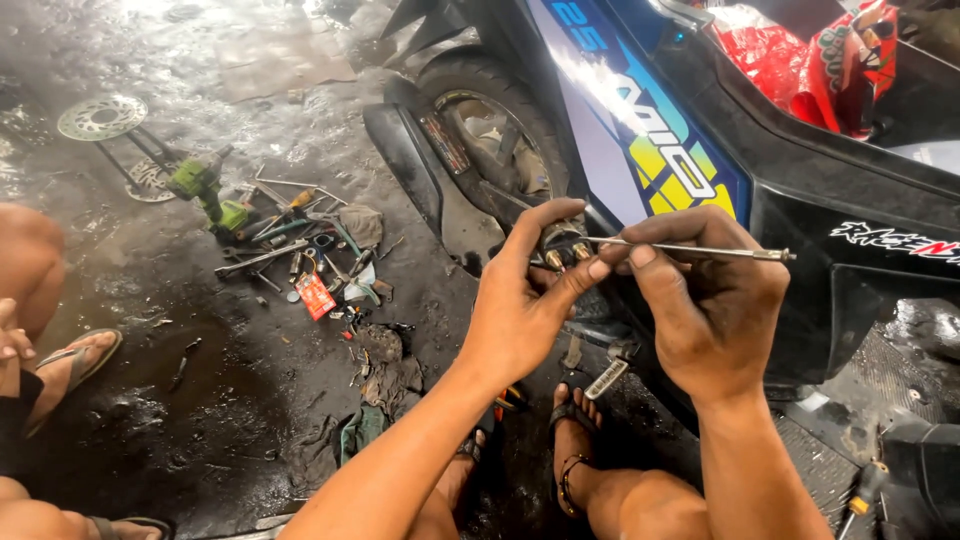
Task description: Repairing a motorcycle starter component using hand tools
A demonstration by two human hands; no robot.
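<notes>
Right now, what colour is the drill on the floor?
Bright green with black parts: the drill lies among the tools, clearest in the head view.

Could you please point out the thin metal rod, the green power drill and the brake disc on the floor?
thin metal rod (700,249), head view, bare mid-shaft.
green power drill (205,190), head view, its body.
brake disc (102,117), head view, its ring.

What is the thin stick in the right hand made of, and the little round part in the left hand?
The thin silver rod looks like bare metal: it shines. The small round part seems dark, perhaps plastic or metal, with brass-coloured tips.
</notes>
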